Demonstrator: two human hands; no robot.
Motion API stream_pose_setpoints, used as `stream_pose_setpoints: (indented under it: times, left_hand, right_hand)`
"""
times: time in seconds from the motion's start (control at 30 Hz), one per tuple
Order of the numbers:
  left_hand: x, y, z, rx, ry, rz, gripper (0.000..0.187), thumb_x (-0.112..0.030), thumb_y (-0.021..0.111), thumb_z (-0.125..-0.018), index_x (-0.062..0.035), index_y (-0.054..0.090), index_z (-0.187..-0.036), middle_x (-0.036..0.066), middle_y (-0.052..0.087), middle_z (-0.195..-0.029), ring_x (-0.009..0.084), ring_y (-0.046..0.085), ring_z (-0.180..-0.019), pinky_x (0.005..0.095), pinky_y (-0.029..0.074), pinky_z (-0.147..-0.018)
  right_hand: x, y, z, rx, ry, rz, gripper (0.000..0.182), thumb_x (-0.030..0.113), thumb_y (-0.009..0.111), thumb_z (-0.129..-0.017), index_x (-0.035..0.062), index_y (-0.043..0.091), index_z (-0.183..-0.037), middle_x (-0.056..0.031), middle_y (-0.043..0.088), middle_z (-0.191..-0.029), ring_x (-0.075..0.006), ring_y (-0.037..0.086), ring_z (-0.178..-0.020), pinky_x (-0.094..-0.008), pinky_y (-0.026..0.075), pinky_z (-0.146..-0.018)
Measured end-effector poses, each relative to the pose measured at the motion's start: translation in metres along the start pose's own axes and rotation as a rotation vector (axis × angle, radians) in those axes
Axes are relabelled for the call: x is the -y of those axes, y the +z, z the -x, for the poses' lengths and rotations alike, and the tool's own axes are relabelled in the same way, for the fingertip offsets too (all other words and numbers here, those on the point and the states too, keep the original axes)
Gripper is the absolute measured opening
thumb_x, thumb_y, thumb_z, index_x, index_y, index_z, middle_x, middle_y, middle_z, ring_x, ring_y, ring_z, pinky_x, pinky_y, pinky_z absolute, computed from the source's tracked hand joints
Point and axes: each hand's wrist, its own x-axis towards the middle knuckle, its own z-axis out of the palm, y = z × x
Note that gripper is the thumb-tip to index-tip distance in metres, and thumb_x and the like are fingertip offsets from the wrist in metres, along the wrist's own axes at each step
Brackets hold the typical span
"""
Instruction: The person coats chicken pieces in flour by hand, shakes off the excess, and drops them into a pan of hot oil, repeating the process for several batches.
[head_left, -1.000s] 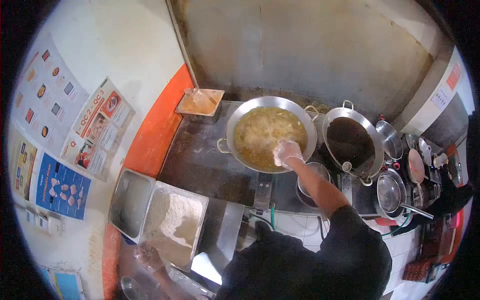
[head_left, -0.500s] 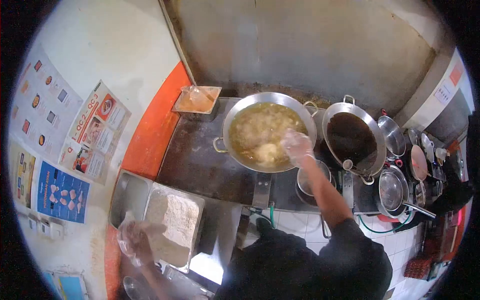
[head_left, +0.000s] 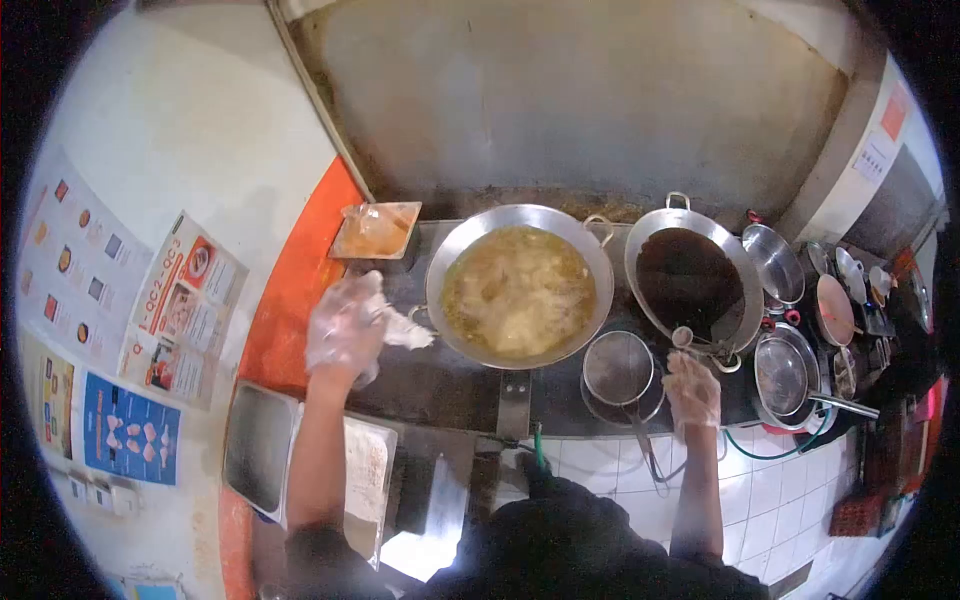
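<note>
My left hand [head_left: 343,325], in a clear plastic glove and blurred by motion, is closed on a flour-coated piece of chicken [head_left: 408,332]. The white piece sticks out to the right, close to the left handle of a wide wok of frying oil [head_left: 436,270]. Pale pieces of food [head_left: 520,320] lie in the bubbling oil. My right hand [head_left: 692,392], gloved too, holds nothing that I can see, its fingers loosely stretched. It is just below the small round cup of a ladle [head_left: 682,337] at the rim of a second wok [head_left: 640,265] with dark oil.
Between the woks' fronts rests a round strainer [head_left: 617,367] over a pot. At the left is a metal tray of flour [head_left: 372,450] beside another steel tray [head_left: 258,450]. An orange-tinted container [head_left: 378,232] stands at the back. Pans and a sieve [head_left: 782,375] crowd the right.
My left hand has risen from the flour tray towards the wok, now with chicken in it. My right hand has left the frying wok and moved right and down. The view has shifted slightly.
</note>
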Motion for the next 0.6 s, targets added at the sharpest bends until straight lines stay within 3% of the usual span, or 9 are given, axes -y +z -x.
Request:
stream_pose_setpoints:
  times: [0.07,0.13,0.23,0.37,0.43,0.47,0.53,0.6]
  left_hand:
    - [-0.012,0.037,-0.024,0.092,-0.186,0.354,0.032,-0.018,0.064,-0.075,0.0002,0.061,-0.101,0.018,0.064,-0.104,0.027,0.061,-0.1,0.0353,0.046,-0.091]
    - [-0.011,0.077,-0.061,0.331,-0.013,-0.117,0.033,-0.022,0.063,-0.075,-0.0009,0.062,-0.101,0.018,0.064,-0.104,0.0277,0.06,-0.101,0.0345,0.046,-0.091]
    - [0.013,0.155,-0.096,0.486,0.053,-0.418,0.033,-0.024,0.062,-0.074,-0.0022,0.063,-0.099,0.018,0.064,-0.103,0.0284,0.061,-0.102,0.0341,0.048,-0.089]
    - [0.062,0.264,-0.139,0.516,0.106,-0.444,0.035,-0.026,0.063,-0.073,-0.0025,0.064,-0.099,0.018,0.065,-0.103,0.029,0.063,-0.099,0.0349,0.049,-0.086]
    - [0.06,0.281,-0.158,0.56,0.045,-0.409,0.034,-0.026,0.063,-0.073,-0.0048,0.067,-0.099,0.016,0.066,-0.103,0.0279,0.064,-0.097,0.0355,0.05,-0.084]
    - [0.05,0.275,-0.161,0.57,0.057,-0.379,0.033,-0.025,0.063,-0.073,-0.0054,0.067,-0.099,0.015,0.066,-0.103,0.0273,0.064,-0.097,0.0352,0.05,-0.084]
    - [0.046,0.293,-0.177,0.674,0.086,-0.467,0.029,-0.025,0.063,-0.074,-0.0078,0.069,-0.096,0.015,0.066,-0.103,0.0262,0.064,-0.097,0.0354,0.051,-0.083]
    - [0.061,0.321,-0.178,0.582,0.061,-0.449,0.03,-0.027,0.063,-0.074,-0.0082,0.069,-0.096,0.015,0.066,-0.102,0.0272,0.063,-0.097,0.0355,0.051,-0.083]
  right_hand:
    - [-0.004,-0.018,0.019,-0.053,0.151,-0.253,0.037,0.005,0.066,-0.08,-0.0015,0.055,-0.115,-0.0106,0.062,-0.109,-0.0156,0.06,-0.095,-0.027,0.051,-0.079]
    - [-0.002,-0.036,0.033,-0.056,0.257,-0.387,0.041,0.001,0.067,-0.079,-0.0009,0.054,-0.118,-0.0123,0.06,-0.116,-0.0156,0.061,-0.099,-0.0273,0.052,-0.079]
    - [0.015,-0.048,0.048,-0.192,0.405,-0.634,0.041,0.009,0.072,-0.077,-0.0011,0.057,-0.114,-0.0117,0.062,-0.112,-0.0172,0.062,-0.095,-0.0284,0.052,-0.08]
    - [-0.01,-0.063,0.06,-0.227,0.378,-0.436,0.037,0.017,0.073,-0.079,0.0001,0.058,-0.108,-0.0073,0.061,-0.104,-0.0153,0.059,-0.091,-0.0268,0.049,-0.078]
    - [-0.017,-0.069,0.064,-0.262,0.405,-0.396,0.037,0.021,0.073,-0.08,0.001,0.059,-0.107,-0.0057,0.061,-0.101,-0.0148,0.059,-0.088,-0.0273,0.049,-0.077]
    - [0.017,-0.076,0.06,-0.165,0.325,-0.275,0.037,0.025,0.071,-0.081,0.0016,0.059,-0.108,-0.0048,0.061,-0.096,-0.015,0.059,-0.086,-0.027,0.049,-0.077]
    - [-0.004,-0.078,0.058,-0.229,0.483,-0.25,0.039,0.022,0.072,-0.073,0.0008,0.063,-0.104,-0.0067,0.065,-0.096,-0.0163,0.061,-0.086,-0.0287,0.049,-0.076]
    - [-0.021,-0.074,0.063,-0.301,0.492,-0.231,0.034,0.019,0.07,-0.069,0.0006,0.065,-0.097,-0.0074,0.066,-0.095,-0.0183,0.061,-0.083,-0.0305,0.049,-0.074]
